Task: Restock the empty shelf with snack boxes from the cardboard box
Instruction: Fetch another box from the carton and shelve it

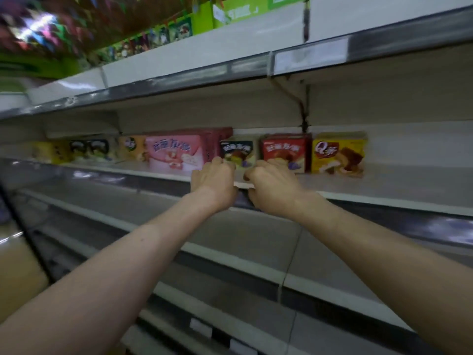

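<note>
Left hand (213, 176) and right hand (272, 185) grip the dark snack box (236, 153) near the shelf (384, 187) front edge; a skewed push could topple the red box (284, 149).

Both arms stretched forward; left hand (213, 176), right hand (272, 185) side by side, fingers curled.

Observed: large pink cardboard snack box (176, 155) with darker pink lettering; small black-and-cream snack box (238, 151); red snack box (284, 149); yellow snack box (337, 155). The white metal shelf (384, 184) has a grey front rail (409, 225).
</note>
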The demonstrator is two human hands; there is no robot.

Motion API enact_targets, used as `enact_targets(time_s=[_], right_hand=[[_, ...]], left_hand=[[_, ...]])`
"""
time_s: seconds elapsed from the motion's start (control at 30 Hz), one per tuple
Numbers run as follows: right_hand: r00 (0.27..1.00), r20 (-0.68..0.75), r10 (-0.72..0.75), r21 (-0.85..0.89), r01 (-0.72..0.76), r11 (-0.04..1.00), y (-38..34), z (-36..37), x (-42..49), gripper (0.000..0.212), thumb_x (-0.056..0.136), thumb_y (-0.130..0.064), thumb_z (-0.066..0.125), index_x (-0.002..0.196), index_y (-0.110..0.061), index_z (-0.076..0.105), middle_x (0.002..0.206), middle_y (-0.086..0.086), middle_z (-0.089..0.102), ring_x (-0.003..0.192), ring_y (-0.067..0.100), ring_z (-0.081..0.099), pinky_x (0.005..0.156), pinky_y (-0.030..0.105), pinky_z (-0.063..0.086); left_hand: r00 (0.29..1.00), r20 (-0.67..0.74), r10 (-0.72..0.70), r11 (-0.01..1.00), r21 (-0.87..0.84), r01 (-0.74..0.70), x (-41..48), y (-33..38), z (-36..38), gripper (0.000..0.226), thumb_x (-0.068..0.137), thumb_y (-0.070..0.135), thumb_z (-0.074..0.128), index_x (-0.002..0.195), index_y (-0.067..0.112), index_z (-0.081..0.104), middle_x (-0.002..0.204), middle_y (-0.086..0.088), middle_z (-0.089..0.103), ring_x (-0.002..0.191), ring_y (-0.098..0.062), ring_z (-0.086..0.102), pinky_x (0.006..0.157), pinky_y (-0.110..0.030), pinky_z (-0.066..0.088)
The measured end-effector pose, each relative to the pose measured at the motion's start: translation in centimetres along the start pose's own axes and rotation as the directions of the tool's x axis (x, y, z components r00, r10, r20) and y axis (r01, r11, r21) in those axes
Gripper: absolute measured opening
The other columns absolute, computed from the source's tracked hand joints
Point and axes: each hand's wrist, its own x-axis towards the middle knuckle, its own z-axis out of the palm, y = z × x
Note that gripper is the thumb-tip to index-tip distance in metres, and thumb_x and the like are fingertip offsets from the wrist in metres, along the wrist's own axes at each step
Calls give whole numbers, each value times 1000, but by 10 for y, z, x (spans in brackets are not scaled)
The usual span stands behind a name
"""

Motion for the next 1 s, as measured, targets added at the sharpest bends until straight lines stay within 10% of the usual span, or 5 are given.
enact_targets(time_s=[0.43, 1.0], right_hand=[[857, 199, -476, 292, 412, 863, -247, 58, -46, 22, 91, -16, 50, 106, -9, 65, 111, 14, 65, 101, 32, 60, 78, 36, 51], [430, 385, -817, 574, 582, 577, -551, 106, -212, 15, 93, -21, 51, 83, -15, 61, 86, 1, 66, 71, 16, 59, 55, 25, 45]], left_hand=[[864, 189, -468, 883, 127, 451, -208, -194, -7, 38, 88, 23, 56, 126, 19, 55, 123, -11, 48, 113, -38, 54, 91, -44, 47], [363, 477, -800, 506, 214, 835, -557, -369, -6, 26, 86, 29, 65, 111, 19, 61, 115, -2, 61, 99, -26, 60, 77, -37, 52]])
